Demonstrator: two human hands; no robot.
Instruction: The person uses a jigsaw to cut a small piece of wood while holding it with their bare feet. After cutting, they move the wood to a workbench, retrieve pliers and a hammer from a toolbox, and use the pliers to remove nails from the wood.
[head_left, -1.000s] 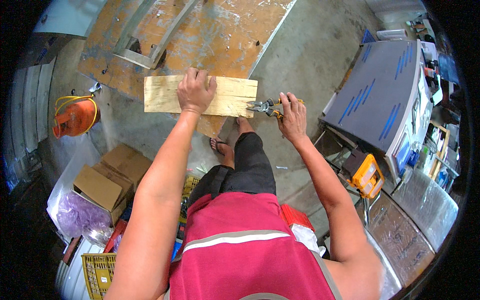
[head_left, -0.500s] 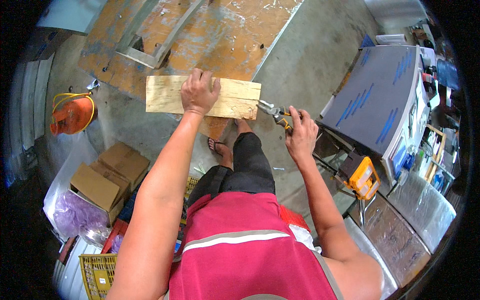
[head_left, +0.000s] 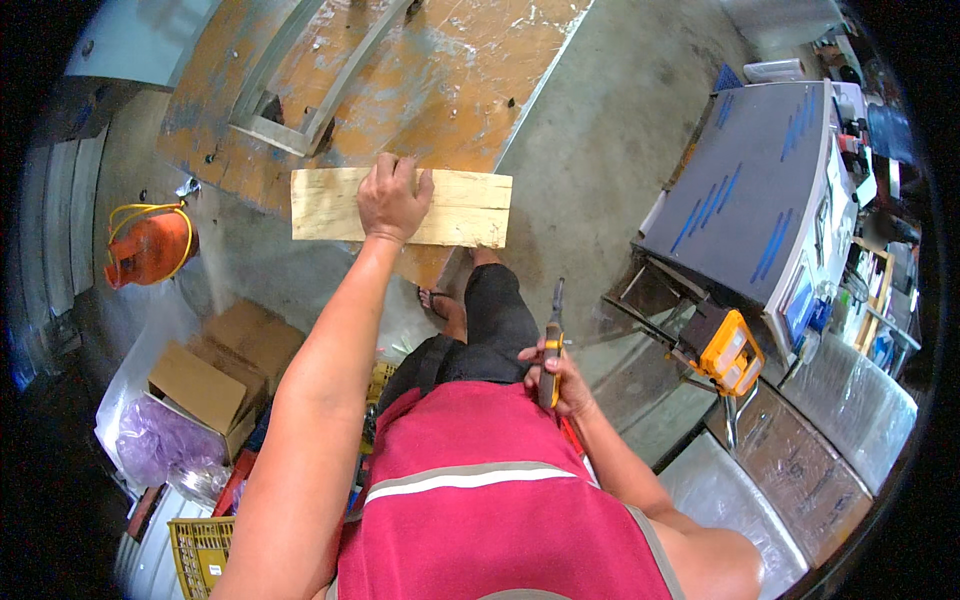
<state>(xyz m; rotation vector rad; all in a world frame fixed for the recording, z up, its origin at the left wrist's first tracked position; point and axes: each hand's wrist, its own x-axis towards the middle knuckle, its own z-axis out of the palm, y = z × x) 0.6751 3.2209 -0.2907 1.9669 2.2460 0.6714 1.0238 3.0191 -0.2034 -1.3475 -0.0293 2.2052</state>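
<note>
A pale wooden board (head_left: 465, 208) lies crosswise ahead of me, at the near end of the brown, paint-marked work table (head_left: 450, 90). My left hand (head_left: 392, 200) grips it near the middle, fingers over the far edge and thumb on the top face. Close to my waist, my right hand (head_left: 565, 385) is closed around a pair of pliers (head_left: 552, 350) with black and yellow handles. The pliers' jaws point away from me and stand apart from the board. Part of the right palm is hidden behind the handles.
A grey metal frame (head_left: 290, 135) lies on the table. On the left are an orange gas cylinder (head_left: 155, 248) with a yellow hose and an open cardboard box (head_left: 205, 385). A grey-topped bench (head_left: 745, 190) stands at the right, with an orange-and-black work light (head_left: 735, 362) beside it.
My right hand has drawn the pliers back from the board's right end toward my waist, and their jaws now point forward. The left hand still grips the board, which has shifted slightly.
</note>
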